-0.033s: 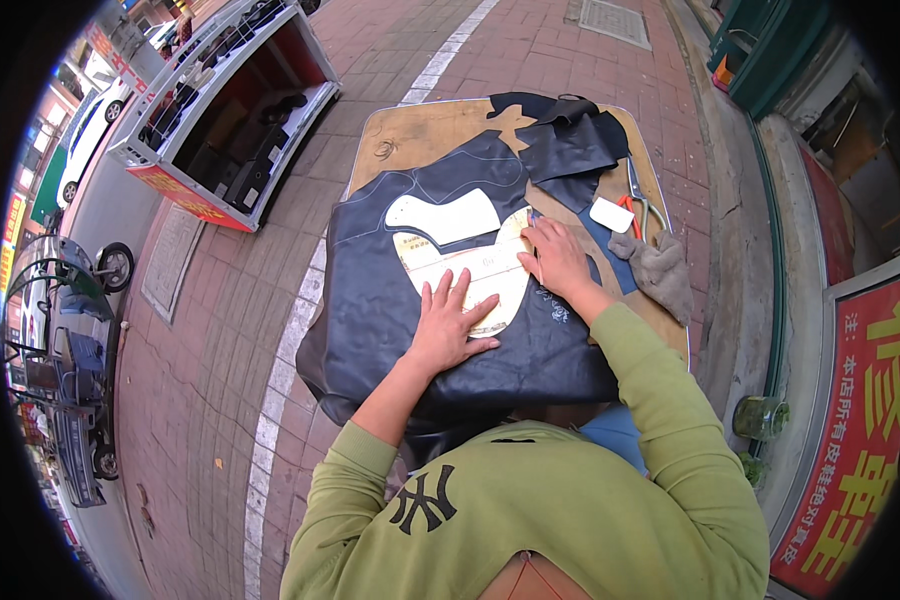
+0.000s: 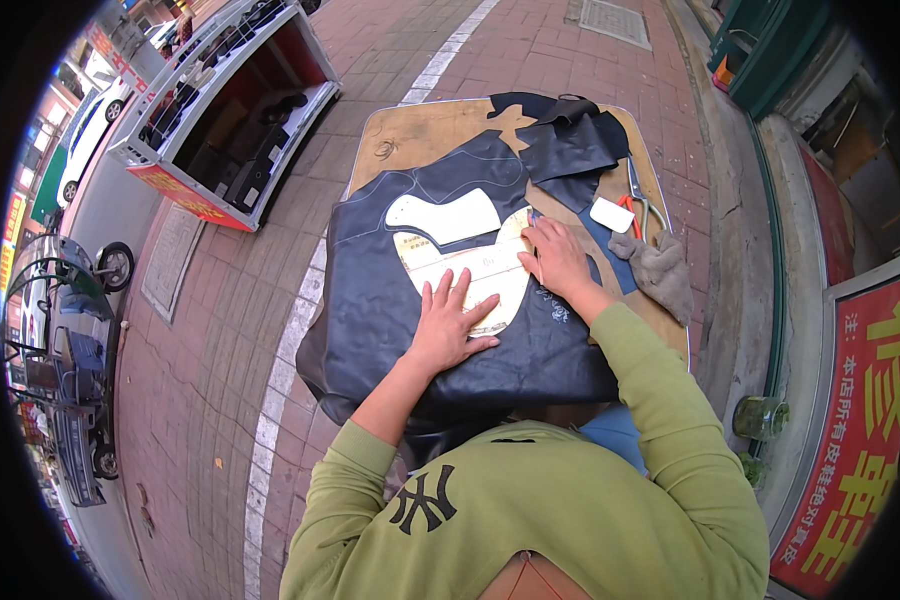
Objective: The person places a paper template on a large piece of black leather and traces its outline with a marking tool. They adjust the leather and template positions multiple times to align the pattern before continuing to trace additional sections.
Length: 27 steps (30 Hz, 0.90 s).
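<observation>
A black leather sheet [image 2: 390,310] lies draped over a wooden table [image 2: 410,135]. Two cream paper patterns rest on it: an upper one [image 2: 445,217] and a larger lower one [image 2: 475,270]. My left hand [image 2: 448,322] presses flat on the lower pattern, fingers spread. My right hand [image 2: 557,258] rests on that pattern's right edge, fingertips at its upper corner; whether it holds anything is hidden. Pale traced outlines show on the leather. Both sleeves are olive green.
Black leather scraps [image 2: 565,140] lie at the table's far end. Red-handled scissors [image 2: 638,207], a white card [image 2: 611,214] and a grey-brown cloth [image 2: 662,270] sit on the right. A red and white display cart [image 2: 220,120] stands far left, a glass jar [image 2: 760,415] on the right.
</observation>
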Available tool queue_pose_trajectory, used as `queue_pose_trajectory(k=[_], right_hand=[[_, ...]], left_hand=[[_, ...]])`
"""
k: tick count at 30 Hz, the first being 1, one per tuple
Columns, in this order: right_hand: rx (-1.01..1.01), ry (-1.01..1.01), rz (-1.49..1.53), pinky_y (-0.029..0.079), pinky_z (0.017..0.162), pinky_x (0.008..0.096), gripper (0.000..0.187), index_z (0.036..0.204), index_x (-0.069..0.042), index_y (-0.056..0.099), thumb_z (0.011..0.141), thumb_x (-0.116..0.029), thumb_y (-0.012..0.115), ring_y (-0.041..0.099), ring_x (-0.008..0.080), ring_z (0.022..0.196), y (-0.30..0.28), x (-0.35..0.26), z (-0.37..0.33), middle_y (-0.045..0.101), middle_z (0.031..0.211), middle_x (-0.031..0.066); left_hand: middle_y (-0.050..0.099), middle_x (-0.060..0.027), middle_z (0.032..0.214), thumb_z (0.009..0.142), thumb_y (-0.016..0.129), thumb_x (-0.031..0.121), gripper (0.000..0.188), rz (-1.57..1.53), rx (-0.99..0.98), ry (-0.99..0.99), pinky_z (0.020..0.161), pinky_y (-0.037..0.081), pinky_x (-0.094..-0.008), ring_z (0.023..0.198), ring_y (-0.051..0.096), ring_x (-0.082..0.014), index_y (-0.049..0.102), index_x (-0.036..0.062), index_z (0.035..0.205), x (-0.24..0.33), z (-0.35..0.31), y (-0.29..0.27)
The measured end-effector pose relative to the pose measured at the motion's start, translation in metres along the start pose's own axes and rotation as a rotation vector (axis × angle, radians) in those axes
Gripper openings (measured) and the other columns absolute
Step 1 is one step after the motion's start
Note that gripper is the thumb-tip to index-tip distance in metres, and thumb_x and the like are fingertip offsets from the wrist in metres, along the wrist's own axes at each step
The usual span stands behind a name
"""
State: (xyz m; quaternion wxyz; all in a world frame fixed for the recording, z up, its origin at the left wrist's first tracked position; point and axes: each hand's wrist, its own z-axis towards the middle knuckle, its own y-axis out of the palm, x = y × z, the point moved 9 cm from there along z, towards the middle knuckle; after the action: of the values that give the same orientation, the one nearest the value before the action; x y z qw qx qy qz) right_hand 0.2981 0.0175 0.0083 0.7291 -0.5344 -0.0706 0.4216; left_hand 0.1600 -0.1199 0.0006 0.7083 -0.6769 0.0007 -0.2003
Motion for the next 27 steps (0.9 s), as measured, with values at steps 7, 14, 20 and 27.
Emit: queue_pose_trajectory(k=[7,14,20,27], right_hand=[[0.001,0.000,0.003,0.041,0.104,0.0432,0.036,0.112,-0.008,0.065,0.082,-0.027,0.073,0.052,0.0339,0.123,-0.002,-0.001,-0.001,0.061,0.126,0.0144],[0.016,-0.013,-0.003,0.042,0.104,0.0431,0.035,0.111,-0.008,0.065,0.082,-0.027,0.073,0.053,0.0339,0.122,-0.003,-0.002,-0.001,0.061,0.125,0.0142],[0.025,-0.009,-0.005,0.042,0.103,0.0439,0.034,0.109,-0.007,0.065,0.081,-0.026,0.073,0.054,0.0344,0.121,-0.002,-0.001,-0.002,0.062,0.124,0.0146],[0.031,-0.009,-0.007,0.043,0.103,0.0431,0.033,0.108,-0.007,0.065,0.082,-0.026,0.072,0.054,0.0345,0.120,-0.003,-0.001,-0.003,0.063,0.124,0.0150]], left_hand=[[0.034,-0.0263,0.150,0.080,0.069,0.058,0.070,0.042,0.024,0.073,0.111,0.030,-0.0588,0.138,0.031,-0.0488,0.052,0.0295,0.142,0.003,0.001,-0.002],[0.043,-0.0298,0.142,0.083,0.063,0.059,0.070,0.148,0.021,0.145,0.109,0.039,-0.0466,0.131,0.043,-0.0463,0.051,0.0248,0.143,0.009,0.001,0.002],[0.043,-0.0292,0.143,0.085,0.063,0.057,0.068,0.136,0.035,0.151,0.108,0.039,-0.0472,0.131,0.042,-0.0454,0.051,0.0242,0.142,0.011,-0.001,-0.002],[0.043,-0.0288,0.142,0.084,0.064,0.057,0.066,0.106,0.077,0.142,0.109,0.038,-0.0484,0.130,0.042,-0.0454,0.054,0.0233,0.140,0.014,-0.003,-0.004]])
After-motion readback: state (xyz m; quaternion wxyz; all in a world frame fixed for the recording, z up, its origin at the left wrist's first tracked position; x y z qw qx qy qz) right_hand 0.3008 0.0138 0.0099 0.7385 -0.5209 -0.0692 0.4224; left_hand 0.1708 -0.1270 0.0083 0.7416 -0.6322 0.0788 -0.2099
